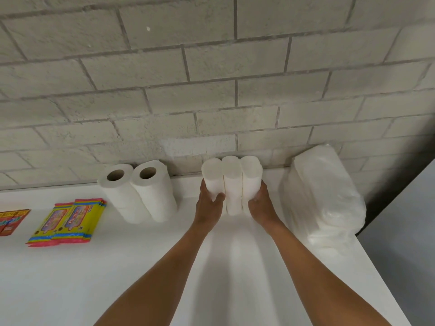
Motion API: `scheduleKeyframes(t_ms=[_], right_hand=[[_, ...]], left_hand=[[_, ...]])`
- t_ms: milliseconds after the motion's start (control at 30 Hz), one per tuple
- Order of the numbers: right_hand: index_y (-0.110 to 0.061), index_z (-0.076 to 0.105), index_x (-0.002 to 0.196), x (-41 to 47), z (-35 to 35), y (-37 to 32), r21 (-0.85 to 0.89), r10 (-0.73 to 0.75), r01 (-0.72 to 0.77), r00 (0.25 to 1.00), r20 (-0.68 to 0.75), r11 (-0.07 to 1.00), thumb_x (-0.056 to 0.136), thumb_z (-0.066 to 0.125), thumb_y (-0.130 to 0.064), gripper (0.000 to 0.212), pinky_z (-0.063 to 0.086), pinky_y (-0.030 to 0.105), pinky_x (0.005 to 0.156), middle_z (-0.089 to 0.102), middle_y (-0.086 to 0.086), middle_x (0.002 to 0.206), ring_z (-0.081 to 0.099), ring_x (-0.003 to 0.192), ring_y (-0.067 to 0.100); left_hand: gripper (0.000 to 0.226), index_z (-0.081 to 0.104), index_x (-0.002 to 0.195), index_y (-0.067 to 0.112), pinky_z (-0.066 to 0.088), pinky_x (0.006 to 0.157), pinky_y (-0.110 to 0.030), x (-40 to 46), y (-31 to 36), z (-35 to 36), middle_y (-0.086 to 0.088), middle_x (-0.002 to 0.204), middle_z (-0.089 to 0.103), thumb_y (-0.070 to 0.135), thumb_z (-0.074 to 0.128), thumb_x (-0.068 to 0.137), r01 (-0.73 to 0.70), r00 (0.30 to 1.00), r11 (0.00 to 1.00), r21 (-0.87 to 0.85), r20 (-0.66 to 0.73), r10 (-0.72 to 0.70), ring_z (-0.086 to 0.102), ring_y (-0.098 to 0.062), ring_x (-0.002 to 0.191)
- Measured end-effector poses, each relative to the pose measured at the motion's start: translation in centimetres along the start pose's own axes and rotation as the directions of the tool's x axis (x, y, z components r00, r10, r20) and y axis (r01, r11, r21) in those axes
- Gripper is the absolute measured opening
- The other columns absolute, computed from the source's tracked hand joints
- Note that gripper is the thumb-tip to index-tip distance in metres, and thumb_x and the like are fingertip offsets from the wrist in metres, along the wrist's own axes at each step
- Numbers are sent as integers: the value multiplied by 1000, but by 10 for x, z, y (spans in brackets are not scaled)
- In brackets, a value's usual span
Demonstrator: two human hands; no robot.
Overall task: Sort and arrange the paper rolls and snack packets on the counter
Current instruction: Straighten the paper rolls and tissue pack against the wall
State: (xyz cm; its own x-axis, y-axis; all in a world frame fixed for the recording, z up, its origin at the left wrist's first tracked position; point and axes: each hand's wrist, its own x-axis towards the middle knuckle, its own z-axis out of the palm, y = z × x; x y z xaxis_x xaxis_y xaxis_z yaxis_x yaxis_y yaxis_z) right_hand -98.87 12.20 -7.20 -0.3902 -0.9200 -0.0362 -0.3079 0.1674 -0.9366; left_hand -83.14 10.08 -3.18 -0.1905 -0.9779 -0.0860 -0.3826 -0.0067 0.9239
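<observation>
The white counter (70, 278) runs along a grey block wall (211, 78). At three o'clock a plastic-wrapped pack (324, 196) of white paper leans against the wall. At nine o'clock stand two kitchen rolls (138, 191), touching each other, cores open upward. At twelve o'clock three slim rolls (231, 182) stand upright in a row (packed tight, sides touching) against the wall. The left hand (210, 203) wraps the leftmost one, thumb across its front; the right hand (261, 203) curls round the rightmost, squeezing the row between them. Further out at nine o'clock lie yellow packets (66, 222), stacked flat, and a red packet (11, 220) at the frame edge.
</observation>
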Motion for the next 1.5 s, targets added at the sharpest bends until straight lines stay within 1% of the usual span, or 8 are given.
scheduleKeyframes(t_ms=[367, 633, 733, 833, 1000, 1167, 1333, 1500], right_hand=[[-9, 40, 140, -1, 14, -8, -7, -3, 3, 1000, 28, 1000, 86, 43, 2, 56, 44, 50, 107, 52, 14, 134, 50, 127, 29], [-20, 29, 151, -8, 3, -10, 29, 41, -42, 999, 6, 999, 88, 47, 4, 70, 38, 44, 114, 42, 5, 147, 42, 136, 21], [-24, 14, 157, -10, -3, -5, 19, 127, -128, 992, 8, 992, 90, 45, 1, 78, 31, 42, 117, 26, 2, 160, 29, 146, 23], [-26, 10, 157, -13, -7, -1, 1, 189, -189, 982, 11, 982, 90, 44, 0, 79, 33, 38, 113, 24, 1, 161, 29, 145, 25], [-28, 11, 157, -27, -14, 8, 1, 263, -264, 964, 39, 965, 91, 41, 0, 78, 38, 31, 103, 26, -1, 161, 32, 144, 24], [-29, 14, 157, -49, -18, 8, -17, 319, -318, 947, 47, 948, 93, 40, -1, 74, 42, 28, 94, 30, 0, 159, 37, 140, 22], [-25, 18, 157, -81, -18, 1, -13, 363, -363, 929, 72, 932, 97, 42, -8, 67, 37, 25, 94, 35, 1, 157, 41, 138, 20], [-26, 31, 153, -121, -23, -16, -26, 345, -344, 936, 71, 939, 98, 47, -17, 58, 35, 25, 95, 44, -1, 149, 45, 128, 15]], left_hand=[[67, 26, 148, 36, 41, 108, -54, 4, -7, -18, 1, 138, 53, 23, 57, 90, 20, 1000, 1000, -9, -16, -20, 50, -27, 127], [76, 30, 140, 38, 44, 100, -39, 7, -11, -24, 10, 126, 51, 9, 67, 81, 22, 999, 1000, 20, 25, -23, 50, -21, 122], [84, 26, 144, 37, 44, 105, -44, 7, -12, -25, 9, 129, 50, 13, 70, 77, 19, 999, 1000, 23, 39, -20, 49, -20, 122], [89, 24, 145, 40, 44, 104, -45, 6, -15, -27, 9, 132, 51, 17, 71, 74, 32, 998, 999, 31, 52, -33, 48, -20, 123], [95, 17, 152, 36, 42, 107, -46, 3, -21, -31, 5, 142, 46, 21, 73, 77, 106, 992, 992, 70, 68, -111, 45, -25, 130], [102, 1, 157, 31, 32, 111, -38, -12, -32, -39, 3, 163, 19, 31, 71, 82, 175, 978, 977, 119, 90, -186, 29, -24, 145], [95, 7, 157, 32, 34, 103, -31, -37, -44, -46, 3, 162, 24, 36, 69, 85, 181, 968, 976, 123, 154, -199, 33, -23, 143], [87, 12, 157, 36, 30, 116, -39, -71, -50, -49, 6, 164, 19, 43, 66, 89, 160, 949, 982, 105, 258, -182, 26, -20, 148]])
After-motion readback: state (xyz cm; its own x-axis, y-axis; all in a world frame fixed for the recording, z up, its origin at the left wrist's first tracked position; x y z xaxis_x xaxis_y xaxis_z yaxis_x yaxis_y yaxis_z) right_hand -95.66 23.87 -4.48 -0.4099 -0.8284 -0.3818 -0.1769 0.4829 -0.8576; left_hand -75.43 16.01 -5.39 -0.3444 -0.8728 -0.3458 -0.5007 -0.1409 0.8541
